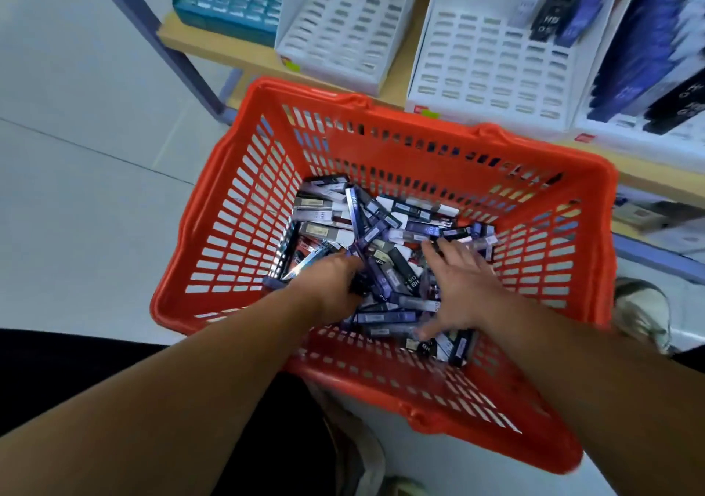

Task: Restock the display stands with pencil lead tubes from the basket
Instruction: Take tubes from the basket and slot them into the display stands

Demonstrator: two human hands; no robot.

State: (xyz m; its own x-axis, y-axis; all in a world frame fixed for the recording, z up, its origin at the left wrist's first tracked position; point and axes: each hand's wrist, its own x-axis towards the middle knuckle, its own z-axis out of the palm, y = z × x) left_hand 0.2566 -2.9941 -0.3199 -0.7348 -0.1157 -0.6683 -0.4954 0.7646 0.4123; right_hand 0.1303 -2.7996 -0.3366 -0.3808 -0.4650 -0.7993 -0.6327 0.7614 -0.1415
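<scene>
Left grip [333, 285] round tubes [385, 282] in basket [416, 123]

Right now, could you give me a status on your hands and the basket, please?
Left hand grips tubes in basket. Right hand spread over others. Stands unobstructed, mostly empty.

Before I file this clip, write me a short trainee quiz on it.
1. True or false: lead tubes lie loose in the orange basket.
2. Which hand lies spread open on the pile? A) left B) right
3. Fill in: the leftmost display stand is ___ coloured.
Key: 1 true; 2 B, the right hand; 3 teal.
</scene>
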